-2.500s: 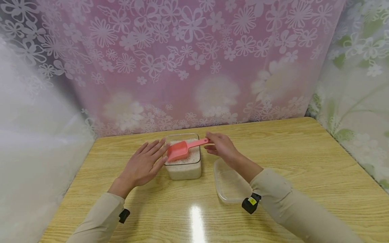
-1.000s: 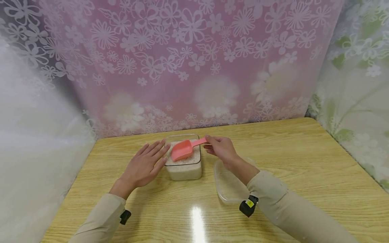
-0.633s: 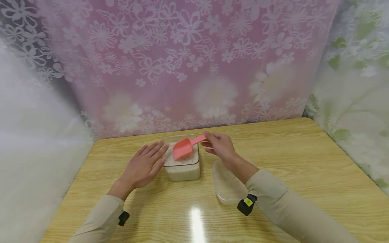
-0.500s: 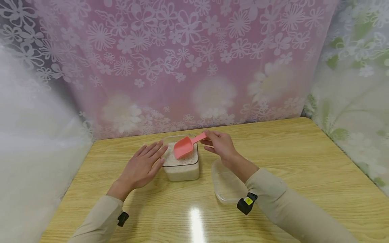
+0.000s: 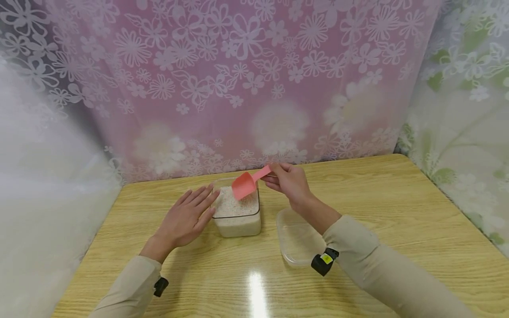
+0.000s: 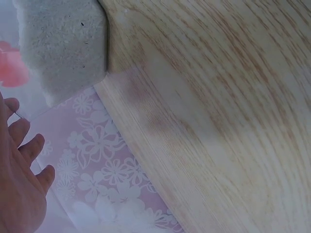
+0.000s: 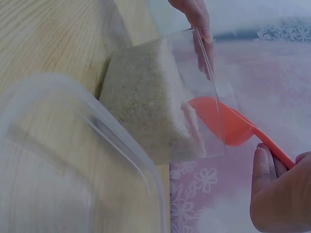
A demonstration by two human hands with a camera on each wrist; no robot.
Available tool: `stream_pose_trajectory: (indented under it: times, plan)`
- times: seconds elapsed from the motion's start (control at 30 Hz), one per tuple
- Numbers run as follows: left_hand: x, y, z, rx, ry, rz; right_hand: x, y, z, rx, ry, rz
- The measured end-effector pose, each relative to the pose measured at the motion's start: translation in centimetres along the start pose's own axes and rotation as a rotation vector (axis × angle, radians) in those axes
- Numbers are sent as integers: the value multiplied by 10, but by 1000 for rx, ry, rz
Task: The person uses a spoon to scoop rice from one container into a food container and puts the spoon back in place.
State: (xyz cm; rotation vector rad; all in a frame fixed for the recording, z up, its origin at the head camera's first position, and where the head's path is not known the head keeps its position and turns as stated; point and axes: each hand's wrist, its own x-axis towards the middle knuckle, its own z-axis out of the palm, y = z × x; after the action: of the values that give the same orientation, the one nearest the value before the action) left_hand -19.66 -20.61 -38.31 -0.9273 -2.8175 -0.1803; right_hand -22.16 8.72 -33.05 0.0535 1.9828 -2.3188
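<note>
A clear square container (image 5: 240, 226) filled with pale grains (image 5: 226, 204) that look like rice stands near the table's back edge. My right hand (image 5: 293, 185) pinches the handle end of a pink scoop (image 5: 244, 186). The scoop slants down to the left over the container; in the right wrist view its tip (image 7: 197, 103) is at the grain surface, inside the clear wall. My left hand (image 5: 181, 219) lies with straight, spread fingers against the container's left rim. In the left wrist view only part of the left hand (image 6: 22, 179) shows.
An open, clear plastic box (image 5: 292, 245) sits on the wooden table (image 5: 377, 212) to the right of the grain container, partly under my right forearm. A pink flowered curtain (image 5: 222, 110) hangs behind the table, with pale curtains on both sides.
My right hand has raised the scoop's handle and drawn the scoop to the right and back, so it slants more steeply. My left hand has stayed at the container's left rim.
</note>
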Motion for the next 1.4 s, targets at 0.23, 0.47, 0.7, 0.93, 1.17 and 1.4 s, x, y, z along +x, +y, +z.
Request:
stream_pose_trajectory:
  times: [0.23, 0.47, 0.7, 0.93, 1.17, 1.4]
  plan:
    - [-1, -1, 1, -1, 0, 3, 0, -10, 3, -153, 15, -150]
    - [0, 0, 2, -3, 15, 9, 0, -15, 6, -361, -4, -350]
    - [0, 1, 2, -8, 18, 16, -1, -17, 9, -532, -21, -492]
    - [-1, 0, 3, -10, 12, 8, -4, -17, 12, -667, -41, -592]
    - [-1, -2, 3, 11, 32, 14, -10, -15, 18, -810, -54, -660]
    - [0, -2, 3, 34, 37, 16, -12, -13, 22, -865, -51, -656]
